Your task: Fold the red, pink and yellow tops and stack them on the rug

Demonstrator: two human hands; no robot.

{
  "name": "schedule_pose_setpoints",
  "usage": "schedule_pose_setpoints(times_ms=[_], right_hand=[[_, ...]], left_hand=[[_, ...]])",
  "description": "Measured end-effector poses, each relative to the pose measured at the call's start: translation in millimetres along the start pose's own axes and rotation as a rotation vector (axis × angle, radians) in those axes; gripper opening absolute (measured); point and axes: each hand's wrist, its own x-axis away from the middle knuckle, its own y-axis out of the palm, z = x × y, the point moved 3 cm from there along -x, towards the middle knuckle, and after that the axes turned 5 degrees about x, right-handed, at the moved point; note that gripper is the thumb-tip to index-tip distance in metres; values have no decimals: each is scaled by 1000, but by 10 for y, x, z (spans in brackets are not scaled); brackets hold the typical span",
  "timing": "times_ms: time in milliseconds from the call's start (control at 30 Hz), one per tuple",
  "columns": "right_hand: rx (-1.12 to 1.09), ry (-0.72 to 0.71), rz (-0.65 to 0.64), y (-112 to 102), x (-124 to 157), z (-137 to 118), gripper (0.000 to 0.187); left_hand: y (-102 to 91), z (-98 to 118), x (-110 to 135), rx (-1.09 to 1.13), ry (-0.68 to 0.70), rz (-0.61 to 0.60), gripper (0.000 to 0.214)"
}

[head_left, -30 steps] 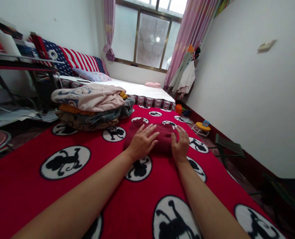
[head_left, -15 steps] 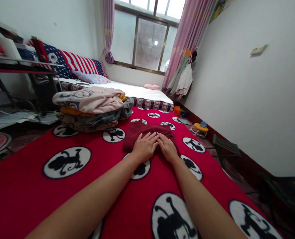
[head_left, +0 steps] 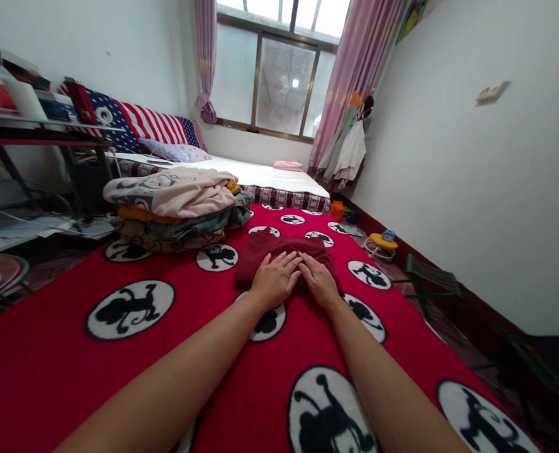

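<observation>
A folded dark red garment [head_left: 254,264] lies flat on the red blanket [head_left: 204,321], which is printed with black figures in white ovals. My left hand [head_left: 276,278] rests palm down on the garment, its fingers stretched out. Beside it, my right hand [head_left: 318,279] lies flat on the same cloth, fingers extended, and the fingertips of both hands nearly meet. Part of the garment is hidden under my hands. To the left of it stands a stack of folded clothes [head_left: 180,211], with a pale pink piece on top.
Beyond the blanket is a bed with a white sheet [head_left: 251,168], bearing a folded pink cloth [head_left: 287,165]. A cluttered desk [head_left: 38,135] stands at the left. Along the right wall are a yellow stool [head_left: 382,241] and a folding stool [head_left: 430,275].
The view has shifted very slightly. Both hands stay in place on the garment.
</observation>
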Motion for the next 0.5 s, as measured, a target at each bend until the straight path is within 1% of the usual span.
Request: schedule_pose_setpoints(times_ms=[100, 200, 300, 367, 433, 500], right_hand=[[22, 84, -35, 3, -11, 14, 49], [79, 198, -54, 1, -22, 37, 52], [112, 243, -44, -6, -37, 44, 53], [111, 264, -33, -7, -46, 49, 54], [105, 285, -28, -4, -52, 55, 55], [101, 293, -30, 2, -56, 59, 55]], left_hand=[[13, -6, -38, 5, -27, -38, 49], [6, -125, -127, 26, -71, -153, 55], [-23, -425, -253, 43, -178, -279, 65], [-39, -681, -345, 38, -263, -320, 68], [-36, -910, -429, 26, -334, -328, 68], [-22, -1067, -491, 5, -399, -286, 65]])
